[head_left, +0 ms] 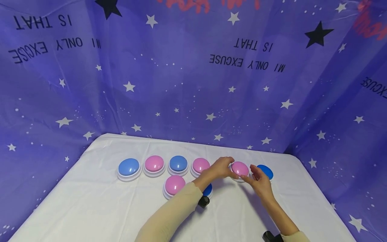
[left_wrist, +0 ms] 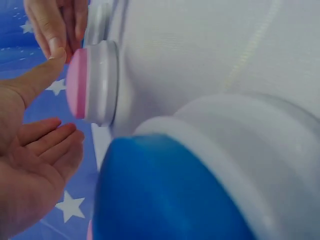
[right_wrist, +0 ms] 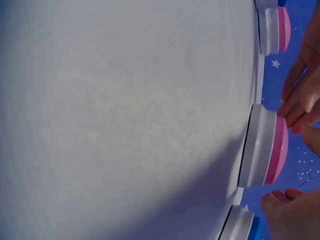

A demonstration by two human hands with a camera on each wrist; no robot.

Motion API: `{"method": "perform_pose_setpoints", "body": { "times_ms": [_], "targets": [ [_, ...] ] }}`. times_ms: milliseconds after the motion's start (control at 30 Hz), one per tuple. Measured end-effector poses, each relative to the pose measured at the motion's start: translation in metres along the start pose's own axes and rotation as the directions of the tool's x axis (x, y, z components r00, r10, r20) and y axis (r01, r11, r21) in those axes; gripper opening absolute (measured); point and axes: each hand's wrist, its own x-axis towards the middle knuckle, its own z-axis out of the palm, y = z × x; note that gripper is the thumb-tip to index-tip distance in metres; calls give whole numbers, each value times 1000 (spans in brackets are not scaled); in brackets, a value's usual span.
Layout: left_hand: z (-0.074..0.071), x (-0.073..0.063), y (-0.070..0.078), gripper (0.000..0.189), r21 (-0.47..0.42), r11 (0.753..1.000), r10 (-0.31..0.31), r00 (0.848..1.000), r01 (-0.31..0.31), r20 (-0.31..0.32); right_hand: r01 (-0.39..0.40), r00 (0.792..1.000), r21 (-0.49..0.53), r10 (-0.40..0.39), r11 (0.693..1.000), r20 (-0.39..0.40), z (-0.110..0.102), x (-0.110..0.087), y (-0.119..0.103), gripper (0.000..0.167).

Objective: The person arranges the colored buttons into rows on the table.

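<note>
A pink dome button [head_left: 240,168] on a round white base sits on the table between the two hands. On its left is the left hand [head_left: 223,167], fingers and thumb spread around that side without closing on it. The right hand [head_left: 260,183] is on the other side, thumb towards the pink dome and fingers raised, between it and a blue button [head_left: 265,172]. In the left wrist view the left palm [left_wrist: 35,165] faces the pink button [left_wrist: 77,84]. Whether any fingertip touches the button is hard to tell.
Left along the row stand a blue button [head_left: 129,167], a pink one [head_left: 154,163], another blue one [head_left: 178,163] and a pink one [head_left: 201,165]. Nearer are a pink button [head_left: 174,185] and a blue one [head_left: 207,190], partly hidden by the left forearm. A purple starry curtain [head_left: 181,84] surrounds the white table [head_left: 99,201].
</note>
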Motion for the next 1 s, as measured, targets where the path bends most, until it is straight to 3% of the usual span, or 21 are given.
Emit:
{"method": "perform_pose_setpoints", "body": {
  "times_ms": [233, 433, 733, 1000],
  "targets": [
    [10, 14, 1, 56, 97, 995, -26, 998, 20, 62, -78, 995, 15, 77, 997, 56, -1, 7, 6, 82],
    [15, 17, -5, 48, 38, 999, -8, 1000, 7, 11, -95, 993, 24, 93, 995, 74, 0, 12, 8, 80],
    [19, 16, -13, 54, -16, 999, 48, 997, -50, -65, -91, 993, -14, 92, 996, 69, 5, 16, 9, 74],
    [15, 16, -16, 47, -33, 997, 72, 994, -75, -78, -62, 996, 11, 61, 998, 65, 3, 15, 10, 70]
  ]
}}
